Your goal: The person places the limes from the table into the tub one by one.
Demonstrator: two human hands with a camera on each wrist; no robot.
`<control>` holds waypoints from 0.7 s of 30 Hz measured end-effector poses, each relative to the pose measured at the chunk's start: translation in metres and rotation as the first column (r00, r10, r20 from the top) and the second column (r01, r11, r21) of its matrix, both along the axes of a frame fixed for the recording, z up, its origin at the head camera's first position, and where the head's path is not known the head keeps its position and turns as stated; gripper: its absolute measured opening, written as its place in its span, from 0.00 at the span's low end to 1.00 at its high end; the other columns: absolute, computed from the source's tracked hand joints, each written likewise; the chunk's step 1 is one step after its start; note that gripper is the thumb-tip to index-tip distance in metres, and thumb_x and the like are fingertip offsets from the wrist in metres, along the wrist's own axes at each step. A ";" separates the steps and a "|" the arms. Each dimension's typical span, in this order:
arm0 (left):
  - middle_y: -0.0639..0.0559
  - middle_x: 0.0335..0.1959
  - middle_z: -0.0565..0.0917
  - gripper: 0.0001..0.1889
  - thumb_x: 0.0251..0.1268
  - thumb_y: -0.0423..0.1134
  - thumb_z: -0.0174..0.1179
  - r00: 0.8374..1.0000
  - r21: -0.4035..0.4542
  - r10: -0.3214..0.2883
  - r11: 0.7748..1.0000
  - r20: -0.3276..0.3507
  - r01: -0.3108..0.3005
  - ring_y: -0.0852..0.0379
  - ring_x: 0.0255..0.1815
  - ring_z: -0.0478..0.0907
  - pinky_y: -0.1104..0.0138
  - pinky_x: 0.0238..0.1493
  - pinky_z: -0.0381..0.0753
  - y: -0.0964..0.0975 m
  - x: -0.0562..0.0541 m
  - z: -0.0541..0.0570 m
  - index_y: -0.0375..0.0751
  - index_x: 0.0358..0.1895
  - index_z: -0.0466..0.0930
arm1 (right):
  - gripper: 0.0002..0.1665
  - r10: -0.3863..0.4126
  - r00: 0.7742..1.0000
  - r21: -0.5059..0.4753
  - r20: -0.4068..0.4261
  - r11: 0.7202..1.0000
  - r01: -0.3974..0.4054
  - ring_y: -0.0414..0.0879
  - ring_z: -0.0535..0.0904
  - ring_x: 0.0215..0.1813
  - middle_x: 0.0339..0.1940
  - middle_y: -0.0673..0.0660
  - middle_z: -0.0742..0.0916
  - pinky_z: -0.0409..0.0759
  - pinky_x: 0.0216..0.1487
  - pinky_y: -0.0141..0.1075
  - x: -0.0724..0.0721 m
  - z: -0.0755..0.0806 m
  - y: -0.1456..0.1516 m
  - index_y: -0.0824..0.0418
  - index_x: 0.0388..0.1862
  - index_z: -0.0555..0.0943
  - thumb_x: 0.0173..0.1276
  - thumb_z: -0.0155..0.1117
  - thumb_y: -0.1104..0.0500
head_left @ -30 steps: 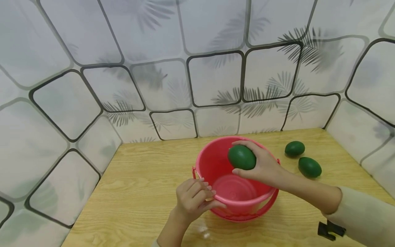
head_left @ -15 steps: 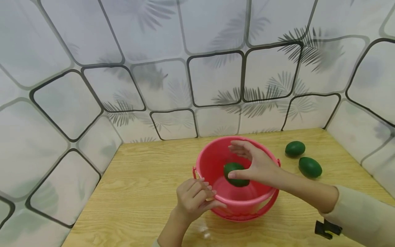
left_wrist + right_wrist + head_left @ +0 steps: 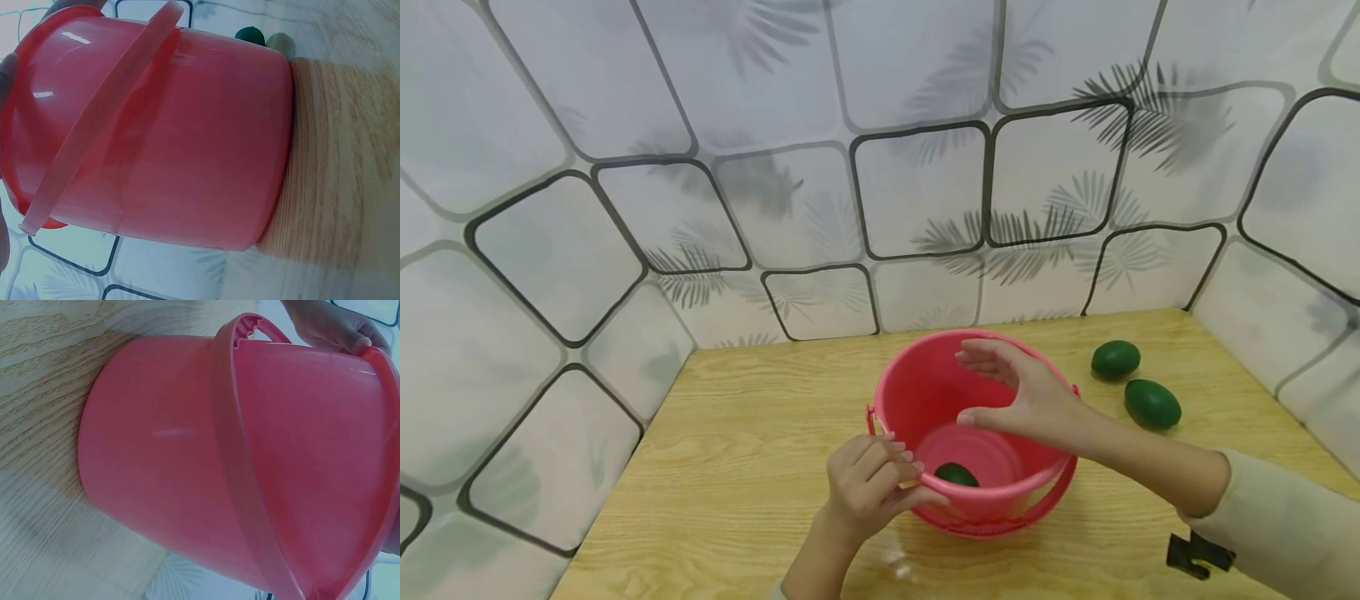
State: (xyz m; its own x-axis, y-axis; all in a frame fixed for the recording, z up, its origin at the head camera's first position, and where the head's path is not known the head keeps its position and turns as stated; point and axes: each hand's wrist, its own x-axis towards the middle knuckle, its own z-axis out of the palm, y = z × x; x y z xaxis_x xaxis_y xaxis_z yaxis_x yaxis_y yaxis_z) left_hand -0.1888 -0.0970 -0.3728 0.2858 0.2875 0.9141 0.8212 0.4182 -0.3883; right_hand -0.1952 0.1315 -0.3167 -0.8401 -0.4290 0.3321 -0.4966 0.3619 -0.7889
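Observation:
A pink plastic bucket [image 3: 1000,500] stands upright on the wooden table. My left hand [image 3: 868,483] pinches its near-left rim, thumb outside and fingers over the edge. My right hand [image 3: 1026,400] is over the bucket's mouth, thumb and fingers spread apart, holding nothing. Inside, on the bottom by the near wall, lies a dark green, egg-shaped fruit [image 3: 957,475], partly hidden by the rim. Two similar green fruits, one farther back [image 3: 1116,359] and one nearer [image 3: 1153,404], lie on the table to the right. The right wrist view shows the left hand [image 3: 340,328] at the rim.
The bucket's handle [image 3: 237,456] hangs down across its near side. Patterned white cloth walls [image 3: 925,192] enclose the table [image 3: 737,467] at the back and both sides. A small black clip-like object [image 3: 1199,557] shows beside the right sleeve [image 3: 1285,517].
The right hand has let go of the green fruit, which has dropped to the bucket's bottom. The right hand's fingers have spread. The left hand has stayed on the rim.

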 end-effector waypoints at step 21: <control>0.56 0.16 0.78 0.23 0.52 0.59 0.64 1.000 0.001 0.005 1.000 -0.004 -0.005 0.63 0.20 0.76 0.72 0.28 0.81 0.000 0.000 0.000 0.44 0.15 0.76 | 0.40 0.001 0.999 -0.002 -0.035 1.000 -0.002 0.55 0.76 0.60 0.59 0.59 0.79 0.74 0.56 0.25 -0.001 0.000 0.003 0.65 0.63 0.68 0.54 0.75 0.59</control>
